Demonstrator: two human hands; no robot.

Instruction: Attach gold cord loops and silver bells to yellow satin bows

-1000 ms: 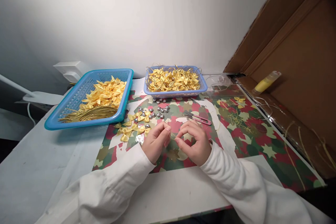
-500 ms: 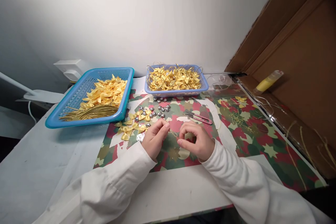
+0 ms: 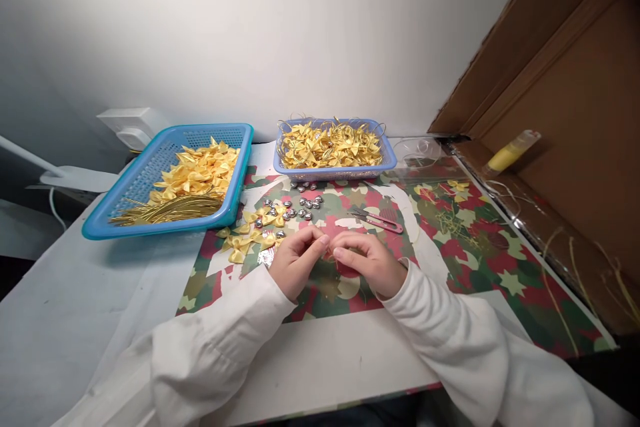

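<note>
Over the camouflage-patterned sheet point(image 3: 320, 307), my left hand point(image 3: 299, 260) is closed in a pinch on a thin gold cord, mostly hidden by the fingers. My right hand point(image 3: 369, 261) meets it fingertip to fingertip, thumb and forefinger pressed together at the same cord. Just left of the hands lie several yellow ribbon bows point(image 3: 240, 245). Several small silver bells point(image 3: 301, 213) are scattered behind them. A pair of pink-handled thread snips point(image 3: 383, 221) rests beyond my right hand.
At left, a blue basket point(image 3: 97, 227) holds yellow bows and a bundle of gold cords point(image 3: 170, 211). A smaller basket point(image 3: 340, 175) of bows with cord loops stands against the wall. Cord scraps point(image 3: 457, 227) lie at right, near a cardboard panel point(image 3: 565, 80) and a yellow tube point(image 3: 515, 150).
My right hand has moved left to meet my left hand, and its fingers have closed. The cord loop that showed between the hands is now mostly hidden. The view has shifted slightly.
</note>
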